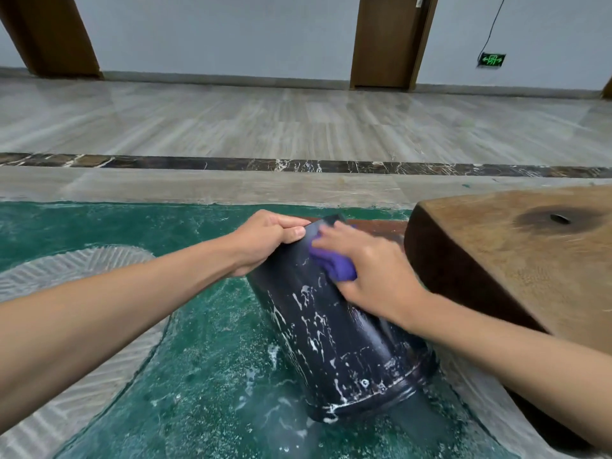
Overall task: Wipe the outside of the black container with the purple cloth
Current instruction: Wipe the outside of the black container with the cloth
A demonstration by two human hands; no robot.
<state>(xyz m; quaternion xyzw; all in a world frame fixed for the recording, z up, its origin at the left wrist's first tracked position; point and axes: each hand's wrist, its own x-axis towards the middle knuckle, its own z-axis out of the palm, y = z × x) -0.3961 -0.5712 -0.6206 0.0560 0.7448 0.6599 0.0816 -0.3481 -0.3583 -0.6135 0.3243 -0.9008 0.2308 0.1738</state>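
Black container lies tilted on the green, wet floor, streaked with white suds, its far end raised and its near end down in the water. Just to its right stands a big wooden block. Beyond runs pale tiled flooring with a dark marble strip. The left hand grips the container's raised end, fingers curled over its edge. The right hand presses the purple cloth against the container's upper side, fingers blurred.

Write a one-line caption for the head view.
Left hand steadies a tilted black container while right hand rubs it with a purple cloth.
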